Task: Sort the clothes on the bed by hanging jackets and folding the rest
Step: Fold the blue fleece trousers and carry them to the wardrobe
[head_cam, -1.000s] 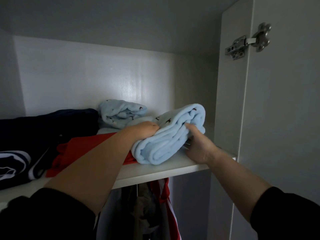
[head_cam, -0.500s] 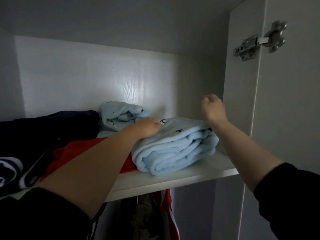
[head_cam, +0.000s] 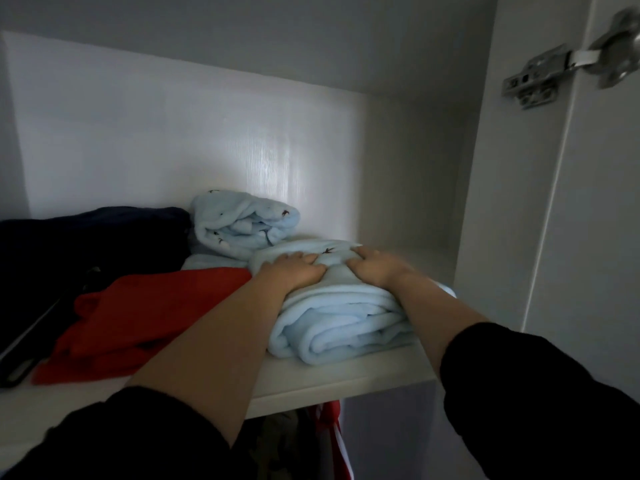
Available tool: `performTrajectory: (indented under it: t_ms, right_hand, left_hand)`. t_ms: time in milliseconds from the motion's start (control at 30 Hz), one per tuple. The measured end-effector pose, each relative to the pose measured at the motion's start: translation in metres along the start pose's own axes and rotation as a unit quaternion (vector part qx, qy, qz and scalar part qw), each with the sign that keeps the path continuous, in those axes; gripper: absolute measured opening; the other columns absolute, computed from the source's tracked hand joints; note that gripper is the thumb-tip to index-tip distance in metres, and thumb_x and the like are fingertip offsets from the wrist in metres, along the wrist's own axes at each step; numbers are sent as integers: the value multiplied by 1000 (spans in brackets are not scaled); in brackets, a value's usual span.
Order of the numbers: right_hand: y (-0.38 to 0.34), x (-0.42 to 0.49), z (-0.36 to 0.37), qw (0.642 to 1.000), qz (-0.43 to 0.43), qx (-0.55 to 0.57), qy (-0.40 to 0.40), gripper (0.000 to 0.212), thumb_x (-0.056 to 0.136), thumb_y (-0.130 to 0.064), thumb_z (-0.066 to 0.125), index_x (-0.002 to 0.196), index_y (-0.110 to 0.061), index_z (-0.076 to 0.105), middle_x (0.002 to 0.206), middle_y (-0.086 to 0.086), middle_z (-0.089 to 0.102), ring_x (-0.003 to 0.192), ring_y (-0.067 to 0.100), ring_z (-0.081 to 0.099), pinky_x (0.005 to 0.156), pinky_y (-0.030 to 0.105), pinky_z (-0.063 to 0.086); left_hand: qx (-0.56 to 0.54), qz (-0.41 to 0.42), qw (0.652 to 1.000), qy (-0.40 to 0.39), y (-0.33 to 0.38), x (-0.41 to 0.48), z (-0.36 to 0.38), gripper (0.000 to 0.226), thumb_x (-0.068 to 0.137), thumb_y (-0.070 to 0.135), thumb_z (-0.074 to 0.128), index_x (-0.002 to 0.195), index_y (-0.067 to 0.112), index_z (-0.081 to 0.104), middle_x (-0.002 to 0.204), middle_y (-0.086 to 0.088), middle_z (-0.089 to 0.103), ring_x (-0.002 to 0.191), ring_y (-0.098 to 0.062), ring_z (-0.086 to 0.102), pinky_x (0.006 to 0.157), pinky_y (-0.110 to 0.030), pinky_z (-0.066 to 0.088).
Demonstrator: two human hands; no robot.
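A folded light-blue fleece garment [head_cam: 339, 323] lies on the white wardrobe shelf [head_cam: 329, 379], near its right end. Both my hands rest on top of it, side by side. My left hand [head_cam: 294, 271] presses down on its left part, and my right hand [head_cam: 377, 266] presses on its right part, fingers sinking a little into the cloth. A second folded light-blue fleece piece [head_cam: 242, 226] sits just behind it. A folded red garment [head_cam: 145, 313] lies to the left, touching the fleece.
A dark navy garment [head_cam: 86, 244] fills the shelf's left side. The wardrobe's side wall and open door [head_cam: 595, 237] with a metal hinge [head_cam: 568, 60] stand at the right. Clothes hang below the shelf [head_cam: 329, 438]. The shelf's far right corner is bare.
My right hand let go of the fleece roll's end, rose in the air, then came down on top of it beside my left hand. The fleece now lies flatter and further in.
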State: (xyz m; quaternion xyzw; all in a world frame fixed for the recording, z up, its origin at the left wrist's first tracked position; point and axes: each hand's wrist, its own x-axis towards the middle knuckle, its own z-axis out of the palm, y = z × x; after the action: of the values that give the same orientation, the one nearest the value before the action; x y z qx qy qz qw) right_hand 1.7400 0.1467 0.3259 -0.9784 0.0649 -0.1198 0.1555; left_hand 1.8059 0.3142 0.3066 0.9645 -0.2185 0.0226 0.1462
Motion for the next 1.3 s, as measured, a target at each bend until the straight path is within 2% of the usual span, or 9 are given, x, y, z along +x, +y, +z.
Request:
performTrajectory:
  t_ms: [67, 167, 233, 333, 500, 767, 1033, 1167, 1300]
  right_hand:
    - [-2, -14, 2, 994, -2, -9, 113, 37, 93, -39, 38, 114, -19, 61, 120, 13, 61, 113, 33, 56, 89, 35, 43]
    - [-4, -34, -4, 963, -16, -28, 269, 30, 91, -30, 40, 77, -13, 58, 81, 14, 62, 73, 31, 53, 64, 30, 35]
    - [-2, -46, -5, 967, -21, -50, 249, 33, 94, -30, 37, 87, -10, 63, 88, 16, 66, 72, 30, 50, 66, 31, 35]
    - [5, -67, 3, 972, -44, -79, 219, 31, 98, -27, 35, 109, -11, 61, 109, 16, 64, 98, 34, 57, 81, 35, 38]
    - [1, -126, 10, 985, -47, -56, 159, 43, 102, -28, 33, 140, -11, 40, 149, 11, 38, 138, 23, 32, 114, 40, 20]
    - [31, -280, -6, 988, -77, -95, 95, 51, 100, -31, 38, 145, -8, 32, 156, 13, 23, 143, 27, 22, 116, 43, 18]
    - [100, -476, -36, 969, -115, -70, 207, 50, 85, -12, 51, 134, -1, 46, 148, 20, 34, 137, 32, 30, 111, 38, 25]
    - [141, -569, -49, 907, -203, 24, 367, 41, 71, 8, 54, 111, 3, 61, 134, 26, 48, 124, 38, 46, 101, 42, 39]
    - [194, -605, -59, 868, -81, 248, 422, 47, 77, 2, 47, 124, -3, 48, 125, 9, 47, 121, 22, 43, 100, 21, 32]
  left_hand:
    - [-29, 16, 999, 28, -1, -11, -4, 55, 100, 51, 23, 150, 28, 25, 158, -1, 22, 144, -21, 21, 118, -45, 14]
    - [-88, 59, 994, 30, -5, -31, -16, 54, 100, 48, 32, 148, 23, 33, 156, 0, 28, 142, -17, 25, 116, -31, 14]
    - [-115, 82, 990, 10, -2, -48, -20, 53, 99, 49, 34, 146, 24, 37, 153, 3, 33, 140, -15, 29, 108, -24, 16]
    - [-157, 98, 982, 38, 7, -72, -13, 48, 99, 46, 37, 142, 26, 43, 150, 4, 39, 137, -14, 34, 113, -26, 20]
    - [-103, 102, 986, 85, 22, -123, -4, 46, 103, 34, 34, 146, 19, 36, 154, -5, 32, 141, -20, 28, 116, -35, 20]
    - [-125, 104, 977, 136, 83, -245, 24, 63, 99, 28, 47, 153, 19, 17, 159, -8, 15, 146, -24, 15, 118, -38, 15]
    - [-171, 94, 966, 170, 200, -409, 121, 60, 96, 21, 49, 150, 22, 24, 156, -4, 24, 139, -24, 29, 113, -36, 27]
    - [-241, 80, 958, 131, 256, -473, 171, 61, 95, 18, 53, 149, 21, 27, 154, -3, 28, 141, -21, 28, 107, -28, 25]
    - [-321, 35, 946, 21, 291, -503, 209, 56, 96, 13, 51, 148, 21, 31, 151, -4, 36, 135, -20, 39, 95, -21, 32]
